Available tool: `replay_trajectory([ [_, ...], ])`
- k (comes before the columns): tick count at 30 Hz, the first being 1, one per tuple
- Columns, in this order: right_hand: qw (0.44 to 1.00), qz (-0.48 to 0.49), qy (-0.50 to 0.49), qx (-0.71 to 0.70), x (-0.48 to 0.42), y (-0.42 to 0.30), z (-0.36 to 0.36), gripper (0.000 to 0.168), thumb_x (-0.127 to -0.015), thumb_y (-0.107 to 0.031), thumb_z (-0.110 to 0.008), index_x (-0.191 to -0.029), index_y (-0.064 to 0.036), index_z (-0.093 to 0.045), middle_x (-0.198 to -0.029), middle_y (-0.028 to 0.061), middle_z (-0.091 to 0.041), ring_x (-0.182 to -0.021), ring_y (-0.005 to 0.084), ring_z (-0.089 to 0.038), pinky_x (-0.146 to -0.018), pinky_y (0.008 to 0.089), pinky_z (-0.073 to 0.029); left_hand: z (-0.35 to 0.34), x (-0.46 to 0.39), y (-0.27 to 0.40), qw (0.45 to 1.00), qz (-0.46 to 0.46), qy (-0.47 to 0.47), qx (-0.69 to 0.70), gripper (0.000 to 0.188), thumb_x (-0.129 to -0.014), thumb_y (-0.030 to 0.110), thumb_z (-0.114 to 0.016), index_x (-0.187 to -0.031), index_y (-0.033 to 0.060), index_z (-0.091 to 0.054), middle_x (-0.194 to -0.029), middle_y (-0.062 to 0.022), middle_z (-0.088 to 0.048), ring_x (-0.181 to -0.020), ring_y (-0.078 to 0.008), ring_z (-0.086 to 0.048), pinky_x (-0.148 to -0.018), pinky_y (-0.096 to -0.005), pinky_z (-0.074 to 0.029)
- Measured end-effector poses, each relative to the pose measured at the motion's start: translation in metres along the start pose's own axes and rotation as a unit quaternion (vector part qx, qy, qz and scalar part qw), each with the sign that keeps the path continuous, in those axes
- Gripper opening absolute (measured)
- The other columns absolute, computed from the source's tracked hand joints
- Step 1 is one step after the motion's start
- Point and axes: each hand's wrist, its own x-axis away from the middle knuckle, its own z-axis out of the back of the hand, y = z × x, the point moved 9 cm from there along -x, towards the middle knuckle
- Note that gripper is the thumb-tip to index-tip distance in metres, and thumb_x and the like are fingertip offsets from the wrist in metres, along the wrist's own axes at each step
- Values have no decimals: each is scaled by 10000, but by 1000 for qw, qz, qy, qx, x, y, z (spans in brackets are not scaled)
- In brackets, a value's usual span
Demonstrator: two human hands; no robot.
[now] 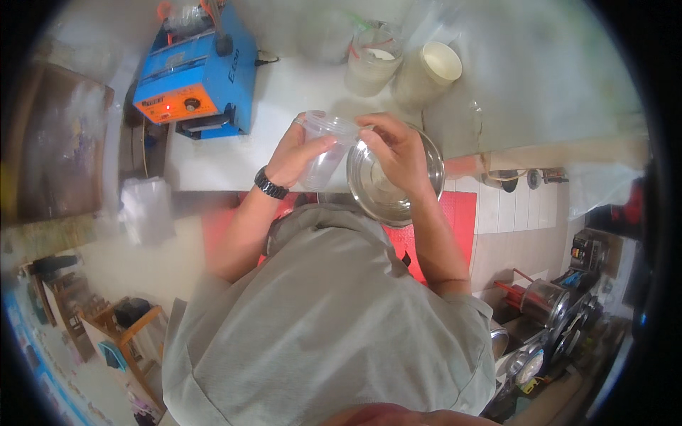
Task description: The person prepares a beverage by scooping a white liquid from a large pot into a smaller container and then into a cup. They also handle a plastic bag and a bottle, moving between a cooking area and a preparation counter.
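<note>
A clear plastic cup [323, 160], or a small stack of such cups, is held in my left hand [300, 152], its thumb across the side below the rim. My right hand [397, 152] has its thumb and forefinger at the right edge of the cup's rim; whether they pinch the rim or a lid is not clear. Under my right hand a round stainless steel bowl [365, 189] reaches over the counter's front edge. A black watch is on my left wrist.
On the white counter [213, 170] stands a blue machine [234, 80] with an orange control panel, perhaps a cup sealer. Farther back are a clear container with white contents [373, 66] and a stack of cream cups [434, 66]. Pots [546, 303] stand at the lower right.
</note>
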Motion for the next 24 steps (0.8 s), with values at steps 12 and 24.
replay_trajectory([
  [12,983,-53,-175,-11,28,17,-44,150,-965,-136,-686,-1009,4,-718,-781,76,-668,-688,115,-554,-663,289,-474,9,39,-11,982,38,3,-183,545,-900,340,-771,-1232,-55,-595,-1042,-99,-706,-964,-161,-660,-869,-312,-530],
  [24,977,-12,-180,118,35,9,-87,120,-966,-109,-581,-979,5,-617,-880,228,-690,-764,442,-655,-657,464,-522,54,56,-67,975,212,-15,-71,374,-968,269,-651,-1195,-28,-651,-1087,-95,-708,-949,-150,-670,-823,-300,-546],
])
